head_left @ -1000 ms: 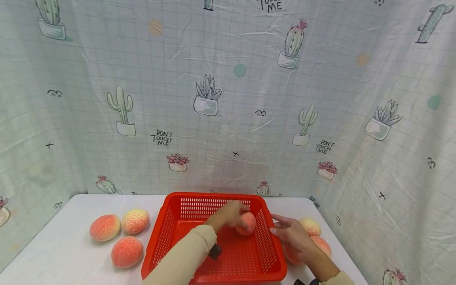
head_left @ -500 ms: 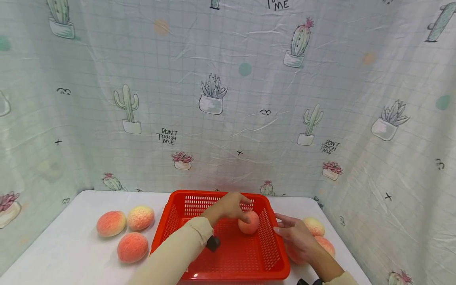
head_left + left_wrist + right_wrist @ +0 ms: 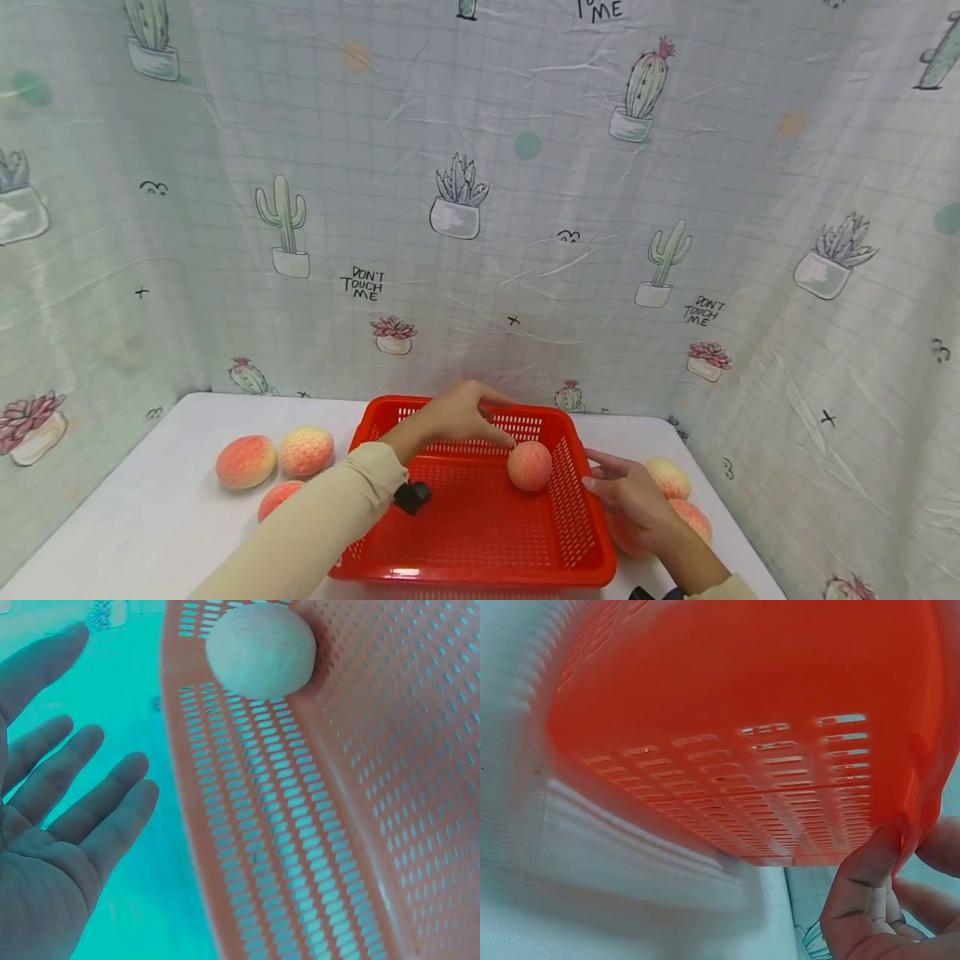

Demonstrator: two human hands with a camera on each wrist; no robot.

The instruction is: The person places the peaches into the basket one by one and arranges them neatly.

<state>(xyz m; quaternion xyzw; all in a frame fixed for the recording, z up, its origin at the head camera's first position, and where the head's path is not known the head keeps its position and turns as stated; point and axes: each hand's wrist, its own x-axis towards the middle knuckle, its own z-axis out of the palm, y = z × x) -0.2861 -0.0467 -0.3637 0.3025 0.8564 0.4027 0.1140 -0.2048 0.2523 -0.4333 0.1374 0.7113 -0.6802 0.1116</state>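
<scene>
In the head view a red plastic basket with slotted walls stands on the white table. One pink peach lies inside, in the far right corner. My left hand hovers over the basket's far side, fingers apart and holding nothing; its thumb tip is just beside the peach. The left wrist view confirms the spread fingers of the left hand, with the pale-looking peach away from them. On the right, my right hand pinches the basket's rim between thumb and fingers, seen closely in the right wrist view.
Left of the basket lie three peaches: a red-yellow peach, a yellower peach and one partly behind the left sleeve. Right of it, a yellow peach and pink ones sit around the right hand. A cactus-print curtain hangs behind.
My left hand has let go of the peach in the basket's far right corner and drawn up and left, opening its fingers. The right hand keeps its grip on the rim.
</scene>
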